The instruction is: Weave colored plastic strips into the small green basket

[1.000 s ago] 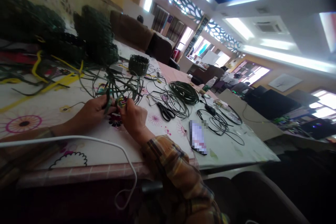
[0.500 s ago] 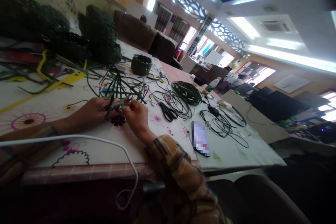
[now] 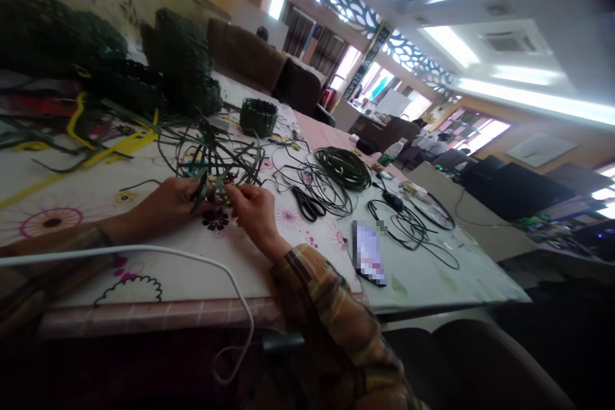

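My left hand (image 3: 175,205) is closed round dark green flat strips (image 3: 204,189) over the flowered tablecloth. Close beside it on the right, my right hand (image 3: 252,208) pinches the near ends of the same strips, fingers pressed together. Beyond both hands, a loose spray of green strips (image 3: 211,150) fans out over the cloth. Black-handled scissors (image 3: 309,204) lie to the right of my right hand. The exact crossing of the strips between my fingers is too small to make out.
Behind stand a small woven green basket (image 3: 258,116) and large dark green woven pieces (image 3: 180,64). Yellow strips (image 3: 120,144) lie at left. Right are a strip coil (image 3: 342,168), a phone (image 3: 369,253), a bottle (image 3: 391,152) and black cable (image 3: 408,230). A white cable (image 3: 192,257) crosses in front.
My right hand has shifted slightly right and its fingers now reach toward the strips in a flatter pinch. My left hand has hardly moved.
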### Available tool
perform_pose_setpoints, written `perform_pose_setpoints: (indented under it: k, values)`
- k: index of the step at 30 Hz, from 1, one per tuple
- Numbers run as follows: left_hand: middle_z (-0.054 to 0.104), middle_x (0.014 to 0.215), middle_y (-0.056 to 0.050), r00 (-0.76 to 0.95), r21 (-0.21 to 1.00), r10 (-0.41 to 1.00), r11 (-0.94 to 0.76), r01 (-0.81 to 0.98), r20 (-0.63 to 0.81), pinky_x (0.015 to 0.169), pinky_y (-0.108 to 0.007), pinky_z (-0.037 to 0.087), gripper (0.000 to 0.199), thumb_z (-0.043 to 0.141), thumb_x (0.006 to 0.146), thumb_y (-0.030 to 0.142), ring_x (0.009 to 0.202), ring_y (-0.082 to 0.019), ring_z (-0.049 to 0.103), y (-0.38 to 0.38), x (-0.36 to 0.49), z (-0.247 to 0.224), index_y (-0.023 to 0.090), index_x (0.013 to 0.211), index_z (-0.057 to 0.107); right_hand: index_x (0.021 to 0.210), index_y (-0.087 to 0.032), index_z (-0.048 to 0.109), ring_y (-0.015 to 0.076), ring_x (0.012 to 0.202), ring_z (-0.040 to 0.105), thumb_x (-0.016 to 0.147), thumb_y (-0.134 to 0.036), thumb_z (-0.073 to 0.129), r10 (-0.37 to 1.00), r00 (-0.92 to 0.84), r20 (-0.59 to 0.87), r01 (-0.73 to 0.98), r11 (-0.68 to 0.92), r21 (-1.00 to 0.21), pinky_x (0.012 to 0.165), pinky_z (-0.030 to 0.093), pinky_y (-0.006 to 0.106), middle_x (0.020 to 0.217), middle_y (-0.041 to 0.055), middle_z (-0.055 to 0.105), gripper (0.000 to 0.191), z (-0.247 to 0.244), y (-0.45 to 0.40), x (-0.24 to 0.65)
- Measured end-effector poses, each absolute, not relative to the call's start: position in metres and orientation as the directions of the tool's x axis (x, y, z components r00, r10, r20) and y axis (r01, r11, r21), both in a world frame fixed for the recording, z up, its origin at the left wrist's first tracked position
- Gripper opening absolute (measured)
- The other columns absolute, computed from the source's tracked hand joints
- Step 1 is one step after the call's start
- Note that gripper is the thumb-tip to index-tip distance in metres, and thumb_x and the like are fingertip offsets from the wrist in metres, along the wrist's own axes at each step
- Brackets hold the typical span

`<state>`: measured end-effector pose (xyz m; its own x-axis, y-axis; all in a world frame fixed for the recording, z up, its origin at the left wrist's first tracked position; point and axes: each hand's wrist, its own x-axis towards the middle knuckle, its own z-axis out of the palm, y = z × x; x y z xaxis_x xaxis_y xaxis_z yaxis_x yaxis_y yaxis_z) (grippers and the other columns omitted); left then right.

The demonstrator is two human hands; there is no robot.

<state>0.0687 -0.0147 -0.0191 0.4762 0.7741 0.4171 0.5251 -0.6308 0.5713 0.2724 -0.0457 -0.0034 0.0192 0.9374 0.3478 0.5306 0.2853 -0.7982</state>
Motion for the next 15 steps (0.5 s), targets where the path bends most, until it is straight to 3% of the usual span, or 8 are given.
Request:
perform_pose_setpoints:
  k: [3, 5, 8, 10, 13, 15]
  values:
    - [0.080, 0.088, -0.002, 0.462, 0.643, 0.810, -0.575, 0.505, 0.361, 0.073, -0.026, 0.050, 0.042, 0.067, 0.089, 0.060, 0.079, -0.020, 0.073, -0.015, 0.065, -0.016, 0.019, 0.094, 0.075, 0.060, -0.018, 0.060, 0.0075, 0.057, 0.049, 0.101, -0.047, 0.068, 0.850, -0.039, 0.525, 0.667, 0.413, -0.620, 0.058, 0.035, 0.021, 0.057, -0.0037, 0.058, 0.050, 0.001, -0.051, 0.279]
    - [0.080, 0.087, -0.002, 0.465, 0.671, 0.817, -0.558, 0.489, 0.341, 0.073, -0.026, 0.051, 0.042, 0.068, 0.087, 0.060, 0.080, -0.021, 0.073, -0.015, 0.063, -0.013, 0.019, 0.093, 0.074, 0.071, -0.018, 0.069, 0.0083, 0.064, 0.058, 0.103, -0.043, 0.066, 0.805, -0.226, 0.549, 0.719, 0.518, -0.464, 0.064, 0.039, 0.020, 0.069, 0.0001, 0.071, 0.041, 0.001, -0.054, 0.280]
    - [0.080, 0.086, -0.002, 0.466, 0.690, 0.828, -0.535, 0.487, 0.312, 0.073, -0.027, 0.052, 0.040, 0.069, 0.087, 0.057, 0.080, -0.021, 0.072, -0.017, 0.063, -0.009, 0.018, 0.093, 0.074, 0.116, -0.024, 0.078, 0.0121, 0.081, 0.072, 0.107, -0.034, 0.059, 0.809, -0.432, 0.399, 0.786, 0.555, -0.273, 0.070, 0.044, 0.020, 0.096, 0.0037, 0.082, 0.023, -0.002, -0.055, 0.276]
    - [0.080, 0.086, -0.002, 0.458, 0.697, 0.835, -0.523, 0.490, 0.304, 0.074, -0.026, 0.052, 0.039, 0.070, 0.086, 0.055, 0.081, -0.021, 0.072, -0.018, 0.063, -0.007, 0.017, 0.092, 0.074, 0.147, -0.030, 0.064, 0.0174, 0.084, 0.075, 0.106, -0.034, 0.060, 0.852, -0.451, 0.266, 0.849, 0.501, -0.165, 0.069, 0.045, 0.023, 0.102, 0.0047, 0.083, 0.041, -0.004, -0.053, 0.272]
    - [0.079, 0.086, -0.002, 0.460, 0.703, 0.834, -0.524, 0.482, 0.306, 0.075, -0.026, 0.052, 0.038, 0.072, 0.083, 0.054, 0.082, -0.021, 0.070, -0.017, 0.062, -0.007, 0.017, 0.089, 0.073, 0.156, -0.032, 0.054, 0.0235, 0.082, 0.076, 0.101, -0.044, 0.066, 0.873, -0.470, 0.131, 0.875, 0.480, -0.067, 0.066, 0.046, 0.027, 0.100, 0.0060, 0.083, 0.058, -0.005, -0.050, 0.268]
    - [0.079, 0.087, -0.002, 0.466, 0.725, 0.837, -0.507, 0.466, 0.286, 0.077, -0.027, 0.053, 0.039, 0.072, 0.083, 0.055, 0.082, -0.021, 0.069, -0.015, 0.060, -0.008, 0.017, 0.090, 0.073, 0.149, -0.032, 0.061, 0.0230, 0.083, 0.076, 0.103, -0.045, 0.064, 0.872, -0.473, 0.127, 0.876, 0.481, -0.043, 0.066, 0.044, 0.027, 0.100, 0.0059, 0.083, 0.047, -0.002, -0.049, 0.267]
